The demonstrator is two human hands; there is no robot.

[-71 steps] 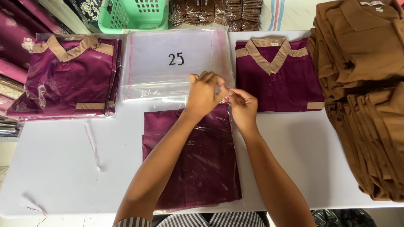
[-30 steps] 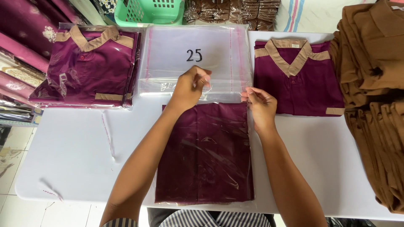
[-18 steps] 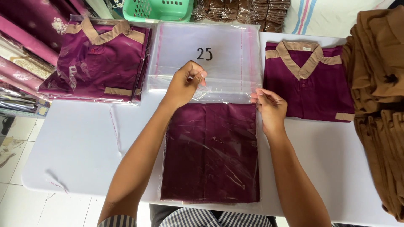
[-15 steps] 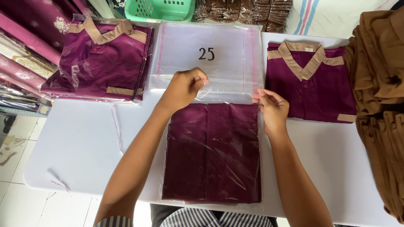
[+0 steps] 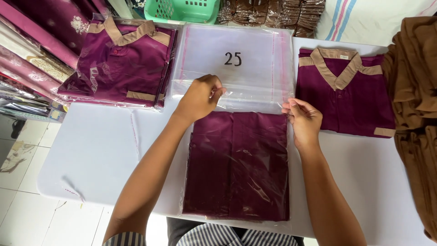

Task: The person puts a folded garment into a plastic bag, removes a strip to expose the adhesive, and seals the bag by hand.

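Observation:
A folded maroon shirt in a clear plastic bag (image 5: 239, 166) lies face down on the white table (image 5: 91, 155) in front of me. My left hand (image 5: 200, 96) pinches the bag's top flap at its upper left corner. My right hand (image 5: 302, 122) grips the flap at the upper right corner. Both hands hold the flap taut across the bag's top edge.
A stack of empty clear bags (image 5: 236, 61) lies beyond the hands. Bagged maroon shirts (image 5: 120, 61) are piled at left, an unbagged maroon shirt with a tan collar (image 5: 346, 93) at right, brown garments (image 5: 416, 118) far right. A green basket (image 5: 184, 10) stands at the back.
My hands have moved apart from the flap's middle out to its two corners. The camera view has shifted, so the table sits further right in frame.

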